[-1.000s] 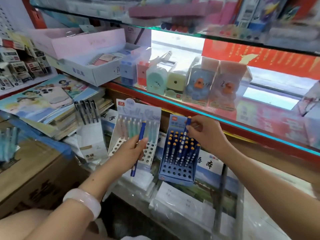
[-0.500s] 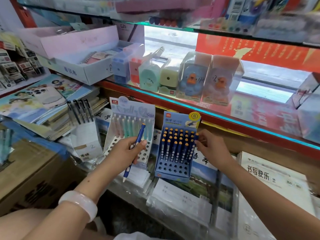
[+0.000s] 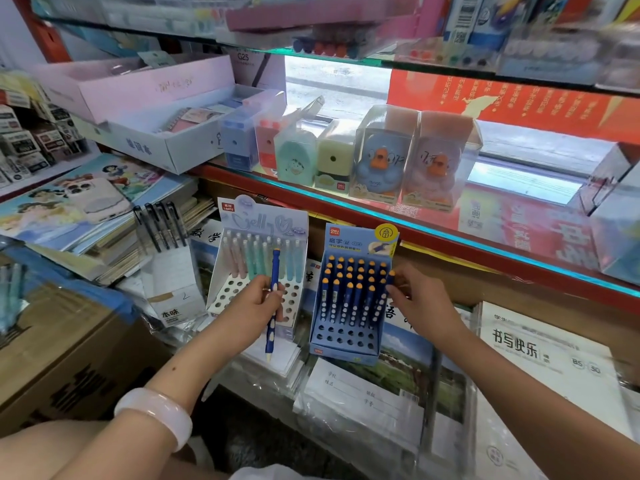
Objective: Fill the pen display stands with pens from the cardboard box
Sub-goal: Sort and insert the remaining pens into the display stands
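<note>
I lowered my right hand point(image 3: 420, 308) from the top of the blue stand point(image 3: 349, 306), fingertips came to its right-edge pens, card header uncovered

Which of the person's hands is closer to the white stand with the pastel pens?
Left. The left hand, holding a blue pen, is right in front of the pastel pen stand. The right hand is off to its right, at the blue pen stand.

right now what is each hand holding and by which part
The left hand grips a blue pen around its middle, tip pointing down. The right hand pinches the top of a pen at the right edge of the blue stand.
</note>
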{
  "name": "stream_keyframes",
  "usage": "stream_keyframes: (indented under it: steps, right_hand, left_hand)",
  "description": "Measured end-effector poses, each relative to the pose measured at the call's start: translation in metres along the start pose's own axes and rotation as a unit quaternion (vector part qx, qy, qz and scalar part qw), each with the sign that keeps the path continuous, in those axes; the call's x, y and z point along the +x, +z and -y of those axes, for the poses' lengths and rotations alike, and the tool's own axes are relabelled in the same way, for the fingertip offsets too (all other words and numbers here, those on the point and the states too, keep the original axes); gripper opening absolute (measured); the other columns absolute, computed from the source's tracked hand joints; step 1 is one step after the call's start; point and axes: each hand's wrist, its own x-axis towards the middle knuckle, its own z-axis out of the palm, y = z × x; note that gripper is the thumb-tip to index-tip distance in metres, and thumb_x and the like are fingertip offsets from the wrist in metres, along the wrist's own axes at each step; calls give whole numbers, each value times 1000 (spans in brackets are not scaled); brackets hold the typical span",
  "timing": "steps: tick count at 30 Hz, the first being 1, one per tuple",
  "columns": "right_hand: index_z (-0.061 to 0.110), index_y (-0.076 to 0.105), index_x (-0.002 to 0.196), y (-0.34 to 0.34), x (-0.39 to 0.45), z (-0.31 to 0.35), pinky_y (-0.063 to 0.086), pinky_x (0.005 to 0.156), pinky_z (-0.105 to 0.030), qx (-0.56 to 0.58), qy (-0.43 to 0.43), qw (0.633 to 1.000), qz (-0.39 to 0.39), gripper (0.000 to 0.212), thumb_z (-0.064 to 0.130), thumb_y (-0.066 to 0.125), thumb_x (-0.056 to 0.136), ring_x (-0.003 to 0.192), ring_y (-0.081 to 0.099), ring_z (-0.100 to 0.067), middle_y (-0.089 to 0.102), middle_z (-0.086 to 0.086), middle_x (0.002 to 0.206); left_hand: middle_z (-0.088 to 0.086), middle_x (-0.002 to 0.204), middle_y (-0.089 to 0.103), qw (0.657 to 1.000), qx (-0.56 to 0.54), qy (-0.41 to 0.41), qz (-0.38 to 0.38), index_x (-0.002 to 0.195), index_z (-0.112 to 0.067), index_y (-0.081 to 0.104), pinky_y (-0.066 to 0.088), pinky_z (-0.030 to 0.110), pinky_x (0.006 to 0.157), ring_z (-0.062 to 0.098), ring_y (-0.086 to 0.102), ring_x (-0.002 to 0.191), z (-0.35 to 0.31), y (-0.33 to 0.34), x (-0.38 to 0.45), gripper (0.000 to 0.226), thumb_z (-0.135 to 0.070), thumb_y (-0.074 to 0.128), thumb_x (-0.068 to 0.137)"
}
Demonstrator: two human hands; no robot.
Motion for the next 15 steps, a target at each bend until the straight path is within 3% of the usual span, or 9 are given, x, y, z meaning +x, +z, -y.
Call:
stream_keyframes:
  steps: [3,6,9,12,15]
  right_hand:
    - [5,55,112,6,-3,1,51,80,-34,-20,0,999,33,20,14,54,94,90,62,-24,65,-10,102]
    - [6,55,112,16,-6,-3,51,80,-36,-47,8,997,60,19,14,52,95,91,62,-26,66,-12,106]
    - [6,56,112,18,-4,-6,52,80,-36,-50,28,997,59,20,15,54,94,88,63,-25,67,-11,104]
    - [8,56,109,11,-4,0,48,70,-28,-57,38,997,22,21,20,58,92,79,58,-19,63,-3,91]
    - [13,58,94,4,-4,24,44,64,-25,-33,-16,997,-64,11,23,59,90,72,56,-15,58,4,77]
  left_hand:
    - [-3,63,57,999,15,20,-38,84,-13,51,32,25,49,12,40,52,3,-2,-2,17,-25,47,95]
    - [-5,54,58,998,-1,34,-60,77,-7,56,35,25,49,6,40,42,3,-6,-5,23,-24,54,92]
    - [-7,50,60,997,-19,39,-66,76,-6,62,36,17,47,0,41,39,-1,-10,-9,21,-21,58,90]
    - [-7,47,58,995,-56,41,-69,76,-3,64,34,8,43,-3,41,37,-6,-11,-13,18,-16,61,88]
    - [-8,46,59,996,-64,43,-54,77,5,62,33,9,40,-1,38,36,-12,-11,-17,22,-15,62,87]
